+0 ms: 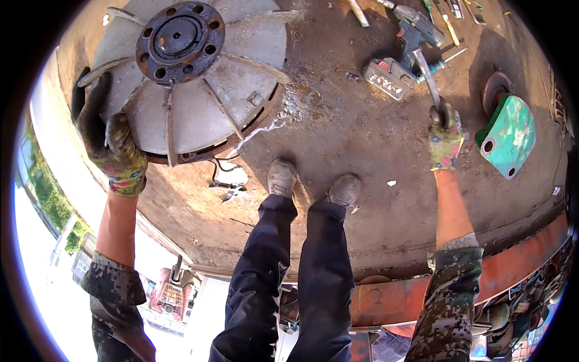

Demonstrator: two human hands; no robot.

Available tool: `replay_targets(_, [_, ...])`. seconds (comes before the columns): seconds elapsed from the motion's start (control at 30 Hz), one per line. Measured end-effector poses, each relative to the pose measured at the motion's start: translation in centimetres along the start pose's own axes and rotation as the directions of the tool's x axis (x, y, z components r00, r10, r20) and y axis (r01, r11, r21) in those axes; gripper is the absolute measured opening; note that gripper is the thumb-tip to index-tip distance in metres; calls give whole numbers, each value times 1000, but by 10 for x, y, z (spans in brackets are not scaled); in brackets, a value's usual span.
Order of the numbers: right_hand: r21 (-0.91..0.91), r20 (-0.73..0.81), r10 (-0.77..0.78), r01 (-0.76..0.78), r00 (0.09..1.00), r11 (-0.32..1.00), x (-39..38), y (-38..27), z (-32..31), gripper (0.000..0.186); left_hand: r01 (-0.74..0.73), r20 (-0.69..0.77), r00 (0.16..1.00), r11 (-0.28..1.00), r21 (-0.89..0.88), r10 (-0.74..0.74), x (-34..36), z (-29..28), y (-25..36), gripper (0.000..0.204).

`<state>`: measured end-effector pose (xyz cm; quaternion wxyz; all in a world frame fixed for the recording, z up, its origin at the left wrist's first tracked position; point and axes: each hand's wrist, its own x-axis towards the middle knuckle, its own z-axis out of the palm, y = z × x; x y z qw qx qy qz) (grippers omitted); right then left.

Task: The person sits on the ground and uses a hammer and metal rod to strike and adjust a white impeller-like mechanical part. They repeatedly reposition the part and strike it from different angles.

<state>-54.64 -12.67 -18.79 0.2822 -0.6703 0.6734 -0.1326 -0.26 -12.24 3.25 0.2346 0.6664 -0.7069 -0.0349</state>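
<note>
A large round grey metal wheel (199,114) with raised radial fins and a dark, greasy bolted hub (180,42) lies at the upper left. My left hand (117,139), in a dark-palmed flowered glove, grips its left rim, thumb on the near side and fingers around a fin. On the right, my right hand (446,136), in a similar glove, is closed around a flat metal bar (428,78), which points up and away from me. The bar's lower end is hidden in the fist. It is apart from the wheel.
Beyond the bar lie a cordless power tool (416,30), its battery (389,78), a screwdriver (449,54) and several hand tools. A green metal plate with holes (509,136) stands at the right. My shoes (282,178) are between; a rusty red beam (392,301) runs behind.
</note>
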Motion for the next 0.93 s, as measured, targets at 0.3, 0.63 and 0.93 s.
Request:
replay_targets(0.3, [-88, 846, -8, 154, 533, 984, -108, -144, 162, 34, 127, -4, 992, 987, -98, -128, 30, -6, -16, 44])
replay_targets(0.63, [228, 100, 196, -214, 976, 950, -17, -178, 139, 35, 88, 22, 996, 990, -111, -86, 34, 2, -6, 46])
replay_targets(0.93, [-90, 527, 611, -676, 591, 732, -437, -27, -133, 35, 470, 375, 819, 883, -3, -435, 35, -11, 33, 53])
